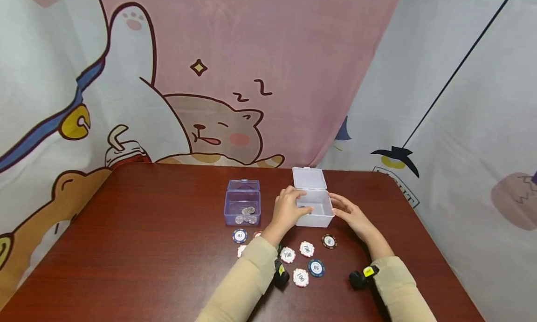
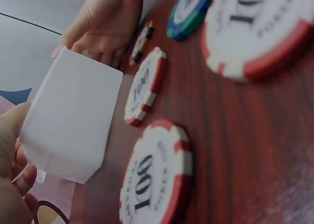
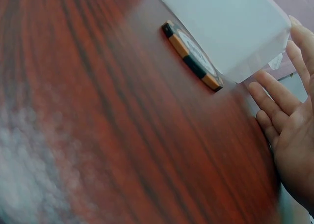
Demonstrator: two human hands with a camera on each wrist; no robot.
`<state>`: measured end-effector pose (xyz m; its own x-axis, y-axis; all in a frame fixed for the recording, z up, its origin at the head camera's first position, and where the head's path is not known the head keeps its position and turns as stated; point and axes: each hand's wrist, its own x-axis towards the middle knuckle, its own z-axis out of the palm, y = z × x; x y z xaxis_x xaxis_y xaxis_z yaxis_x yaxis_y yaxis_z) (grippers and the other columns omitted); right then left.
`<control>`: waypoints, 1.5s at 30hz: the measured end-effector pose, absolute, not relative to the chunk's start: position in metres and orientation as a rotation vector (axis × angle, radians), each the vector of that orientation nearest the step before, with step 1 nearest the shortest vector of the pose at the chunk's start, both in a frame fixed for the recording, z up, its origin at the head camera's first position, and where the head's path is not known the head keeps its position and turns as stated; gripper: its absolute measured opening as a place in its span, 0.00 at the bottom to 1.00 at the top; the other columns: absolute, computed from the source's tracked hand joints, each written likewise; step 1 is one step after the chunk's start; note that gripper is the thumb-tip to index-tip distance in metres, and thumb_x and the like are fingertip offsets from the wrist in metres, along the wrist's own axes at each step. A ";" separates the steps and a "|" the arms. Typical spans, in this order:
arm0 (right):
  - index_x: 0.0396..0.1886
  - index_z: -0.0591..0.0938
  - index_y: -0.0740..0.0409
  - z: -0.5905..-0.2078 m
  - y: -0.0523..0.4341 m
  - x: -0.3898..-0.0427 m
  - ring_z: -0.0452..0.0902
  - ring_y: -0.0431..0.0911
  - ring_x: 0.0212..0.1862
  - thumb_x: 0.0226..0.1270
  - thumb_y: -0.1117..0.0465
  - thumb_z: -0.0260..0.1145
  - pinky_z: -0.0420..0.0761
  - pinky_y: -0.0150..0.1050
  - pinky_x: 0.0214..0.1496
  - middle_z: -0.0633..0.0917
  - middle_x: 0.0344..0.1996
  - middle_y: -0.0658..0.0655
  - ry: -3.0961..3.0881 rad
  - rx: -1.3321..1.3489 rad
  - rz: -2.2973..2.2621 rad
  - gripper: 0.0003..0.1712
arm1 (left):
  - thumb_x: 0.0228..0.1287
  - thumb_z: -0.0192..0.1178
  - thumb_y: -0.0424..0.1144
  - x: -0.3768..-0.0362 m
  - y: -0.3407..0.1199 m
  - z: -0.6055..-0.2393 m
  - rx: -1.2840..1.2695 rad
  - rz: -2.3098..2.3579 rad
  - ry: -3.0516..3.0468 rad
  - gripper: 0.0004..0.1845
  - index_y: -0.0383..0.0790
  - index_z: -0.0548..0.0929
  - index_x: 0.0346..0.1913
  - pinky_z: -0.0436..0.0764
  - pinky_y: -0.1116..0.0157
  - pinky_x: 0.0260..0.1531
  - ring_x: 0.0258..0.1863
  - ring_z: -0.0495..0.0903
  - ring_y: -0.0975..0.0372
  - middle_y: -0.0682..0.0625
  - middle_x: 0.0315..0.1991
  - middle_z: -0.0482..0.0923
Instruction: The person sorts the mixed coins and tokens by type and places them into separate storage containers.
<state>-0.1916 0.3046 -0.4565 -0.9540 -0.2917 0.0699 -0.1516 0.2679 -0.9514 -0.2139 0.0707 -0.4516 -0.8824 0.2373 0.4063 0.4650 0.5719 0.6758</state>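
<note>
Here, white box [image 1: 315, 209] between both hands — left hand [image 1: 287, 210] gripping, right hand [image 1: 350, 215] beside.

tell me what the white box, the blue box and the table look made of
White box: likely frosted, semi-opaque plastic with thin moulded walls and a hinged lid. Blue box: clear tinted plastic, since the coins inside show through. Table: reddish-brown wood or wood-look laminate, with grain streaks and slight sheen.

Both hands flank the white box [image 1: 313, 209], the left hand [image 1: 287, 210] gripping its left wall and the right hand [image 1: 349, 213] flat against its right side, so only the box's open top and raised lid [image 1: 309, 178] side stay reachable. Just left of the left grip stands the blue box [image 1: 242, 208]; behind both grips, toward the person, chips [image 1: 306, 249] are scattered over the desk [image 1: 147, 247]. Farther left and right of them the desk lies bare.
</note>
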 end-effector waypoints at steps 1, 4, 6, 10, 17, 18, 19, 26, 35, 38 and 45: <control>0.70 0.60 0.69 -0.456 0.304 -0.191 0.62 0.65 0.62 0.72 0.70 0.54 0.71 0.30 0.52 0.65 0.64 0.75 2.404 -0.420 -1.781 0.29 | 0.46 0.76 0.46 -0.214 0.070 -0.452 -0.588 -1.232 -2.524 0.24 0.41 0.85 0.48 0.70 0.61 0.42 0.41 0.72 0.60 0.52 0.41 0.78; 0.70 0.60 0.69 -0.458 0.305 -0.192 0.62 0.65 0.62 0.72 0.70 0.54 0.71 0.30 0.52 0.66 0.64 0.75 2.404 -0.426 -1.786 0.29 | 0.47 0.75 0.44 -0.212 0.067 -0.452 -0.616 -1.307 -2.477 0.24 0.39 0.85 0.48 0.70 0.62 0.42 0.40 0.72 0.60 0.51 0.41 0.78; 0.70 0.60 0.69 -0.464 0.309 -0.195 0.63 0.65 0.62 0.72 0.70 0.54 0.71 0.30 0.52 0.66 0.64 0.74 2.400 -0.428 -1.798 0.29 | 0.48 0.75 0.43 -0.210 0.065 -0.451 -0.634 -1.368 -2.441 0.24 0.38 0.85 0.49 0.70 0.64 0.40 0.39 0.71 0.60 0.50 0.42 0.78; 0.71 0.61 0.65 -0.478 0.316 -0.203 0.64 0.62 0.62 0.72 0.69 0.54 0.71 0.30 0.52 0.67 0.64 0.72 2.395 -0.432 -1.811 0.29 | 0.49 0.75 0.42 -0.206 0.059 -0.450 -0.676 -1.479 -2.375 0.24 0.36 0.84 0.49 0.71 0.68 0.35 0.36 0.71 0.57 0.48 0.42 0.78; 0.71 0.63 0.61 -0.485 0.319 -0.206 0.66 0.57 0.62 0.72 0.65 0.57 0.70 0.31 0.54 0.68 0.65 0.68 2.400 -0.425 -1.818 0.30 | 0.53 0.73 0.41 -0.194 0.049 -0.447 -0.755 -1.627 -2.345 0.26 0.33 0.81 0.53 0.75 0.56 0.39 0.41 0.73 0.48 0.44 0.43 0.78; 0.71 0.63 0.61 -0.485 0.319 -0.206 0.66 0.57 0.62 0.72 0.65 0.57 0.70 0.31 0.54 0.68 0.65 0.68 2.398 -0.429 -1.820 0.30 | 0.53 0.73 0.41 -0.192 0.047 -0.448 -0.764 -1.635 -2.349 0.26 0.33 0.81 0.54 0.75 0.54 0.40 0.42 0.73 0.50 0.45 0.43 0.78; 0.71 0.63 0.61 -0.484 0.318 -0.206 0.66 0.57 0.62 0.71 0.65 0.57 0.70 0.31 0.54 0.68 0.65 0.68 2.394 -0.433 -1.824 0.30 | 0.52 0.73 0.41 -0.189 0.046 -0.448 -0.773 -1.642 -2.354 0.26 0.34 0.81 0.54 0.75 0.53 0.40 0.43 0.73 0.51 0.45 0.43 0.77; 0.71 0.63 0.60 -0.482 0.317 -0.204 0.67 0.55 0.62 0.71 0.64 0.58 0.69 0.35 0.55 0.68 0.65 0.68 2.412 -0.420 -1.810 0.30 | 0.49 0.75 0.40 -0.175 0.041 -0.452 -0.849 -1.677 -2.348 0.25 0.36 0.83 0.51 0.74 0.53 0.44 0.44 0.75 0.50 0.43 0.44 0.79; 0.71 0.63 0.63 -0.471 0.312 -0.199 0.64 0.61 0.63 0.71 0.67 0.57 0.69 0.33 0.55 0.68 0.64 0.70 2.407 -0.408 -1.800 0.30 | 0.46 0.76 0.36 -0.165 0.026 -0.459 -0.973 -1.747 -2.363 0.25 0.32 0.83 0.49 0.75 0.53 0.44 0.42 0.76 0.48 0.39 0.39 0.78; 0.70 0.62 0.67 -0.460 0.306 -0.193 0.63 0.63 0.63 0.71 0.69 0.56 0.69 0.30 0.53 0.67 0.64 0.72 2.406 -0.414 -1.793 0.29 | 0.46 0.76 0.35 -0.164 0.019 -0.463 -1.035 -1.724 -2.392 0.24 0.31 0.83 0.49 0.75 0.56 0.44 0.41 0.77 0.51 0.40 0.38 0.79; 0.70 0.61 0.67 -0.458 0.305 -0.192 0.63 0.63 0.63 0.71 0.69 0.55 0.69 0.29 0.53 0.66 0.65 0.72 2.407 -0.406 -1.789 0.29 | 0.45 0.77 0.37 -0.162 0.004 -0.472 -1.181 -1.660 -2.473 0.26 0.32 0.83 0.49 0.76 0.61 0.44 0.41 0.77 0.54 0.44 0.39 0.79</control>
